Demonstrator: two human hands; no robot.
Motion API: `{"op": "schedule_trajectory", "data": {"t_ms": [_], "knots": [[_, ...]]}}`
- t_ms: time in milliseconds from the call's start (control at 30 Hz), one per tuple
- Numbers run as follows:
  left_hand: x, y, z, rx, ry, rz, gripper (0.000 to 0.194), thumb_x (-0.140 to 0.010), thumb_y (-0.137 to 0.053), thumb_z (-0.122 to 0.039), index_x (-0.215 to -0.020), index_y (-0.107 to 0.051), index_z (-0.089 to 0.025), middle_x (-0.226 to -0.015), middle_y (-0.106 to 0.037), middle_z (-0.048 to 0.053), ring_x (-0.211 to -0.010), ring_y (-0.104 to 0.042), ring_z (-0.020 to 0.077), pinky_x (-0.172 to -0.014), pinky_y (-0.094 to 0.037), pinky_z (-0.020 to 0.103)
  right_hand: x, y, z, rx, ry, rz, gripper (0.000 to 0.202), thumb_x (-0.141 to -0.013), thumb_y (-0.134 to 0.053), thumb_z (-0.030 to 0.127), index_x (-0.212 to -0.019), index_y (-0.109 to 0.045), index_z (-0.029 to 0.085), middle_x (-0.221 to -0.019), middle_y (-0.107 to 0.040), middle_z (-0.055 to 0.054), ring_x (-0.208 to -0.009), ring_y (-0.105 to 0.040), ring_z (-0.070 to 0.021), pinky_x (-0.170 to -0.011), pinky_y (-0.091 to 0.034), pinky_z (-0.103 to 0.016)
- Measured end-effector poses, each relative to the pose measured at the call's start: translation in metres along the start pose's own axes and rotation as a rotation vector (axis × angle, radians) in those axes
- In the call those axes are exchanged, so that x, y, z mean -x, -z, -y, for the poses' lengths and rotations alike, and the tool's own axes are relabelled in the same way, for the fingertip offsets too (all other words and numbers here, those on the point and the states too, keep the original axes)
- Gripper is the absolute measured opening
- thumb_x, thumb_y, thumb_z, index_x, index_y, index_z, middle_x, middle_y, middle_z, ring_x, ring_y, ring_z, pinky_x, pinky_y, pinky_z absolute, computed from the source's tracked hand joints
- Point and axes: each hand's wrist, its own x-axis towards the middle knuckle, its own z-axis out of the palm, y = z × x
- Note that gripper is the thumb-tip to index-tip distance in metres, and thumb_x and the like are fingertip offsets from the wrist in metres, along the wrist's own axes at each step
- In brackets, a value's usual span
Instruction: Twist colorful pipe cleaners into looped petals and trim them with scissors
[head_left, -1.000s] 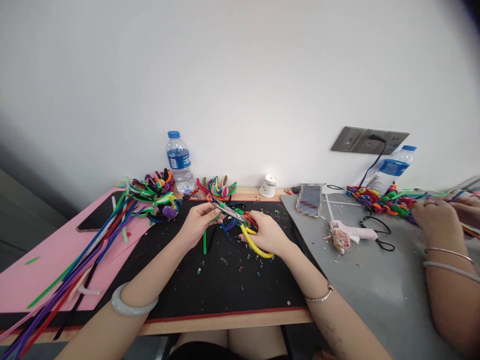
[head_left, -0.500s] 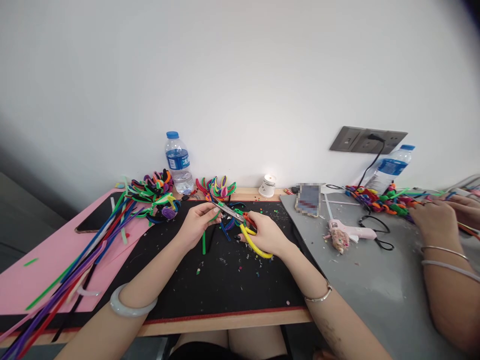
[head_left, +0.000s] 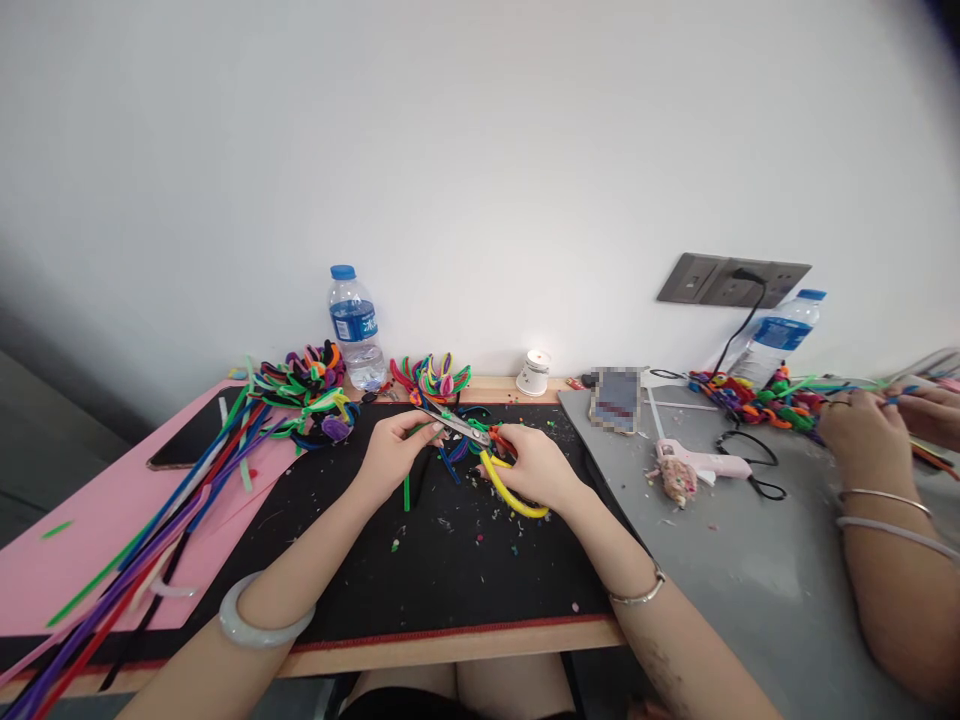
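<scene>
My right hand is closed around the yellow handles of a pair of scissors, whose blades point left. The blades reach to the fingertips of my left hand, which pinches a green pipe cleaner. How far the blades are parted is hard to make out. Beneath the scissors and beside my right fingers, blue, purple and orange pipe cleaner pieces lie on the black mat, partly covered. A green pipe cleaner length shows below my left hand.
Long pipe cleaners cross a pink sheet at left, near a phone. A water bottle and a paper cup stand by the wall. A pink glue gun lies at right, near another person's hands.
The scissors and my right hand have shifted very slightly, with the blades now at my left fingertips. My left fingers are drawn in a little closer. The other person's hands have moved slightly.
</scene>
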Motion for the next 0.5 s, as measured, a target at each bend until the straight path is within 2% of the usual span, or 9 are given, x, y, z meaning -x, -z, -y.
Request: {"op": "schedule_trajectory", "data": {"t_ms": [233, 500], "knots": [[-0.0001, -0.0012, -0.0013, -0.096, -0.026, -0.013, 0.018, -0.071, -0.059, -0.030, -0.072, -0.066, -0.013, -0.064, -0.064, 0.003, -0.060, -0.058, 0.0151, -0.062, -0.048, 0.025, 0.0022, -0.0018, -0.0014, 0.101, -0.009, -0.053, 0.034, -0.073, -0.054, 0.050, -0.083, -0.056, 0.018, -0.073, -0.052, -0.001, -0.061, -0.047, -0.0116, -0.053, -0.025, -0.022], [0.0017, -0.0064, 0.0005, 0.153, 0.141, -0.019, 0.020, -0.067, -0.065, -0.031, -0.074, -0.065, -0.012, -0.070, -0.065, 0.004, -0.064, -0.058, 0.0146, -0.064, -0.050, 0.027, 0.0015, -0.0079, 0.0019, 0.061, -0.043, -0.044, 0.034, -0.073, -0.054, 0.047, -0.089, -0.052, 0.017, -0.082, -0.055, -0.002, -0.069, -0.052, -0.0136, -0.058, -0.032, -0.023]]}}
